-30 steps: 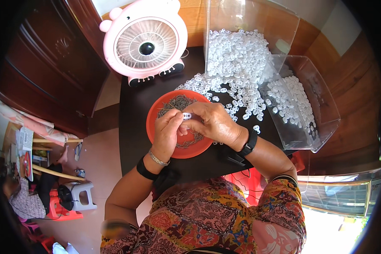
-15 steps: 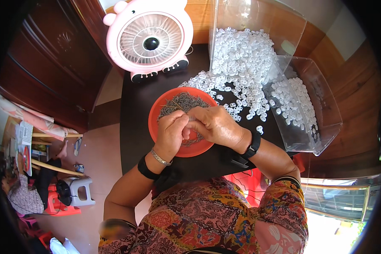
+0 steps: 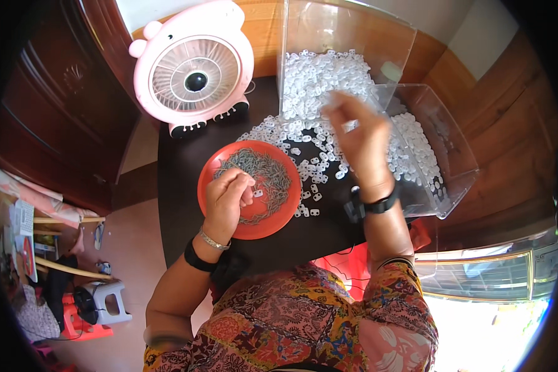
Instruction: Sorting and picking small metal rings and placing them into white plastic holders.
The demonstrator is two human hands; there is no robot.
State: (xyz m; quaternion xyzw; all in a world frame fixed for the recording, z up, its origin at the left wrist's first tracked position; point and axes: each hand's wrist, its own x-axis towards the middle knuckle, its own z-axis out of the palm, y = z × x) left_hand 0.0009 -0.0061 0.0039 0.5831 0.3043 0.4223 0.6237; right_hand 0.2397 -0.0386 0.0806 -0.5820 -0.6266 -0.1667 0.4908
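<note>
My left hand (image 3: 226,198) is closed, fingers curled together over an orange plate (image 3: 279,224); anything in its grip is hidden. Small grey screws (image 3: 270,170) fill much of that plate. One small white plastic piece with two holes (image 3: 257,193) shows by the left fingertips. My right hand (image 3: 363,142), smeared by motion, is raised over the heap of similar white pieces (image 3: 319,77) in front of the clear bins; its fingers are too blurred to read. More loose white pieces (image 3: 310,170) lie scattered on the dark table between the plate and the bins.
A tall clear bin (image 3: 387,37) stands at the back, its pieces spilling onto the table (image 3: 254,251). A second clear bin (image 3: 459,180) leans open at the right. A pink animal-shaped fan (image 3: 195,68) stands back left. Another person sits far left beside a grey stool (image 3: 111,301).
My right hand has left my left hand and swung up and right over the white pieces. My left hand stays above the plate. The whole view has shifted slightly.
</note>
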